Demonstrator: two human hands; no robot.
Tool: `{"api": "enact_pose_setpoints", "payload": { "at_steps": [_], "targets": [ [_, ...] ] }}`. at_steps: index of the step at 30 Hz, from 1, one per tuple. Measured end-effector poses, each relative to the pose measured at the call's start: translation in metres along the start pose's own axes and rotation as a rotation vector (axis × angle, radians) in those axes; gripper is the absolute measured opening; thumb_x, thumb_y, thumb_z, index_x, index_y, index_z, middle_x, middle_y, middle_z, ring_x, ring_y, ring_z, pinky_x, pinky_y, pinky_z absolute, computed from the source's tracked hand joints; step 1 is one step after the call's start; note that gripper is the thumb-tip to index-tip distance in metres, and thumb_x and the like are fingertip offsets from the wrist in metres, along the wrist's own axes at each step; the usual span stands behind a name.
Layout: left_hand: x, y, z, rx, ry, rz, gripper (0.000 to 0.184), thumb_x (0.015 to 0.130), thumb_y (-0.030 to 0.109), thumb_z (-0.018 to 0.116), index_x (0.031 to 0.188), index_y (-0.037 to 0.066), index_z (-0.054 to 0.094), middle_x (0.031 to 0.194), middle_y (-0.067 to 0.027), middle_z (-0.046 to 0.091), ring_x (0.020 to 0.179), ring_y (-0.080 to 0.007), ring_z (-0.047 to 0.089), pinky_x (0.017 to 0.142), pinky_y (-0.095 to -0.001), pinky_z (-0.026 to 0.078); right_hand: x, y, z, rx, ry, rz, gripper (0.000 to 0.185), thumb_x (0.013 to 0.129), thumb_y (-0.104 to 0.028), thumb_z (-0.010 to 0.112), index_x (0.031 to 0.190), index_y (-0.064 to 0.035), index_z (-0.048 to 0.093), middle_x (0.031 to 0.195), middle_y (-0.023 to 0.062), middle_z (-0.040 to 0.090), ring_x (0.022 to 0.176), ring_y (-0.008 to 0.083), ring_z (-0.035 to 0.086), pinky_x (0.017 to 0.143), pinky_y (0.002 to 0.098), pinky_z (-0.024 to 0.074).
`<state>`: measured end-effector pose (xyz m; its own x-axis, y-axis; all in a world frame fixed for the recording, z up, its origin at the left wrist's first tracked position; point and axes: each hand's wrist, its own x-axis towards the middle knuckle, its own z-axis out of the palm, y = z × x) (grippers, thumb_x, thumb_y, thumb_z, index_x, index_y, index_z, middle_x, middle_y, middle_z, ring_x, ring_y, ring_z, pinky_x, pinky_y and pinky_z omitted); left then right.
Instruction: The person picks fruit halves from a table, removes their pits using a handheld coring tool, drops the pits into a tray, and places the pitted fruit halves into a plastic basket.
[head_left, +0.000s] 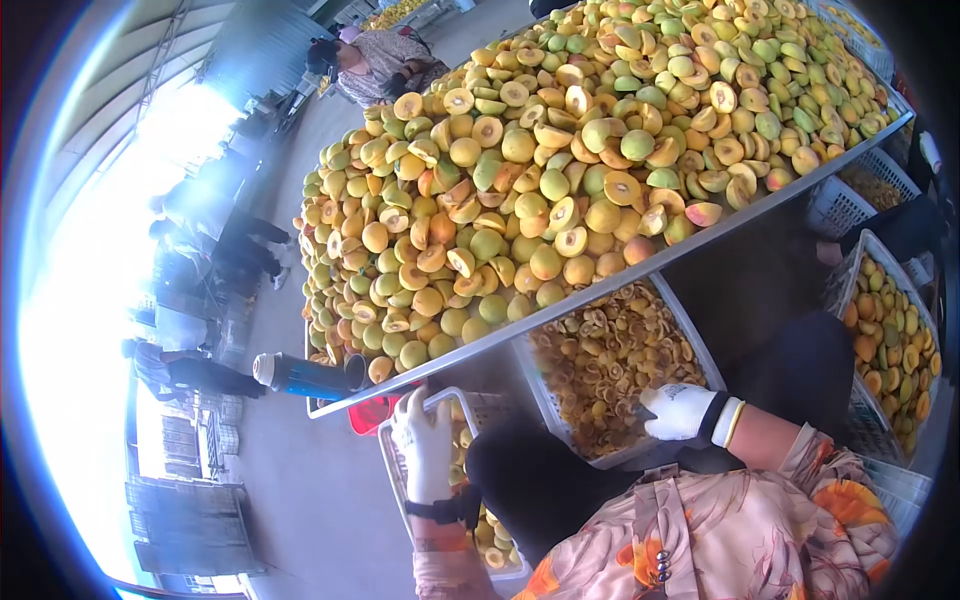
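Observation:
My left hand (424, 445), in a white glove with a dark band at the wrist, is raised at the near edge of the fruit table. Its fingers point up towards the metal rim (560, 305), and I see nothing held in them. Beside it is a red container (372, 414), partly hidden. Over a white crate (690, 325) of small brownish-yellow pieces (615, 355) is my right hand (678, 412), also gloved. Its fingers are curled in; what they hold, if anything, cannot be made out. Halved yellow-green peaches (520, 145) are heaped on the table.
A blue flask (305, 375) lies at the table's left corner. Below my left hand stands a crate (392, 470) of fruit, partly covered by my leg. Another crate (850, 290) of fruit is at the right. A person (385, 65) is across the heap; others stand further left.

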<state>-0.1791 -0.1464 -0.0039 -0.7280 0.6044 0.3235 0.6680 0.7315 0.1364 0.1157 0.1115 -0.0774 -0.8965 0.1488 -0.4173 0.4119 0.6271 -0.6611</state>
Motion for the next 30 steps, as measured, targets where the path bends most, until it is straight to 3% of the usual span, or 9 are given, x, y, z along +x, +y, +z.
{"api": "enact_pose_setpoints", "payload": {
  "at_steps": [4, 6, 8, 13, 16, 18, 20, 23, 30],
  "targets": [
    [0.084, 0.075, 0.043, -0.413, -0.072, 0.107, 0.038, 0.088, 0.017, 0.074, 0.12, -0.001, 0.067, 0.108, -0.0165, 0.067, 0.087, -0.0261, 0.068, 0.08, -0.0365, 0.054, 0.01, -0.009, -0.005, 0.063, 0.167, 0.037, 0.033, 0.092, -0.029, 0.054, 0.111, -0.0021, 0.06, 0.092, 0.0247, 0.071, 0.086, 0.0432, 0.07, 0.078, 0.0531, 0.0533],
    [0.123, 0.1, 0.093, -0.407, -0.056, 0.224, 0.048, 0.086, 0.022, 0.076, 0.126, 0.0, 0.064, 0.112, -0.0175, 0.067, 0.09, -0.0281, 0.068, 0.084, -0.0382, 0.054, 0.017, 0.0, -0.003, -0.016, 0.057, 0.095, 0.034, 0.093, -0.028, 0.054, 0.115, -0.0028, 0.058, 0.095, 0.0247, 0.071, 0.089, 0.0424, 0.07, 0.08, 0.053, 0.0536],
    [0.148, 0.134, 0.115, -0.364, -0.233, 0.285, 0.069, 0.083, 0.032, 0.079, 0.14, 0.002, 0.054, 0.125, -0.0208, 0.061, 0.102, -0.0343, 0.065, 0.091, -0.042, 0.052, 0.021, 0.021, 0.012, -0.086, -0.005, 0.121, 0.034, 0.094, -0.029, 0.053, 0.115, -0.0034, 0.057, 0.095, 0.0246, 0.072, 0.09, 0.042, 0.07, 0.081, 0.053, 0.0538],
    [0.167, 0.163, 0.133, 0.101, -0.246, 0.539, 0.071, 0.081, 0.033, 0.079, 0.14, 0.002, 0.054, 0.125, -0.0199, 0.063, 0.105, -0.0404, 0.063, 0.096, -0.0468, 0.05, 0.017, 0.006, -0.001, 0.044, 0.031, 0.089, 0.035, 0.093, -0.03, 0.055, 0.117, -0.0034, 0.057, 0.093, 0.026, 0.071, 0.088, 0.0426, 0.07, 0.079, 0.0521, 0.054],
    [0.15, 0.142, 0.138, -0.322, -0.11, 0.386, 0.067, 0.082, 0.031, 0.078, 0.137, 0.0, 0.056, 0.12, -0.0178, 0.068, 0.098, -0.0358, 0.067, 0.089, -0.0437, 0.053, 0.006, -0.002, -0.021, 0.198, 0.245, -0.004, 0.036, 0.093, -0.03, 0.058, 0.115, -0.0014, 0.058, 0.091, 0.0269, 0.07, 0.087, 0.0439, 0.069, 0.077, 0.0513, 0.054],
    [0.122, 0.154, 0.086, -1.166, -0.451, -0.154, 0.054, 0.088, 0.025, 0.069, 0.134, -0.002, 0.057, 0.118, -0.0188, 0.069, 0.09, -0.0251, 0.07, 0.076, -0.032, 0.056, 0.003, -0.008, -0.027, 0.315, 0.38, -0.061, 0.038, 0.091, -0.028, 0.065, 0.113, 0.0022, 0.058, 0.09, 0.0274, 0.068, 0.086, 0.0452, 0.068, 0.075, 0.0507, 0.0531],
    [0.091, 0.147, 0.063, -1.651, -0.597, -0.24, 0.054, 0.091, 0.026, 0.063, 0.136, -0.003, 0.055, 0.119, -0.0216, 0.068, 0.094, -0.0286, 0.07, 0.079, -0.0342, 0.057, 0.001, -0.018, -0.031, 0.461, 0.509, -0.208, 0.039, 0.09, -0.027, 0.069, 0.113, 0.0029, 0.057, 0.088, 0.0265, 0.068, 0.084, 0.0452, 0.068, 0.072, 0.0504, 0.0516],
    [0.039, 0.173, 0.017, -2.019, -0.605, -0.37, 0.047, 0.092, 0.021, 0.062, 0.131, -0.005, 0.055, 0.108, -0.0142, 0.07, 0.079, -0.0189, 0.067, 0.069, -0.031, 0.057, -0.013, -0.048, -0.042, 0.337, 0.521, -0.238, 0.043, 0.089, -0.025, 0.072, 0.117, 0.0031, 0.057, 0.091, 0.0256, 0.068, 0.087, 0.0442, 0.068, 0.072, 0.0482, 0.052],
    [-0.035, 0.209, -0.03, -1.767, -0.395, -0.243, 0.044, 0.098, 0.024, 0.05, 0.132, -0.003, 0.059, 0.105, -0.0114, 0.07, 0.093, -0.0171, 0.065, 0.074, -0.0288, 0.055, -0.047, -0.085, -0.028, 0.303, 0.629, -0.35, 0.035, 0.086, -0.019, 0.072, 0.109, 0.0035, 0.056, 0.089, 0.0258, 0.068, 0.081, 0.0433, 0.068, 0.069, 0.0482, 0.0534]
  ]
}}
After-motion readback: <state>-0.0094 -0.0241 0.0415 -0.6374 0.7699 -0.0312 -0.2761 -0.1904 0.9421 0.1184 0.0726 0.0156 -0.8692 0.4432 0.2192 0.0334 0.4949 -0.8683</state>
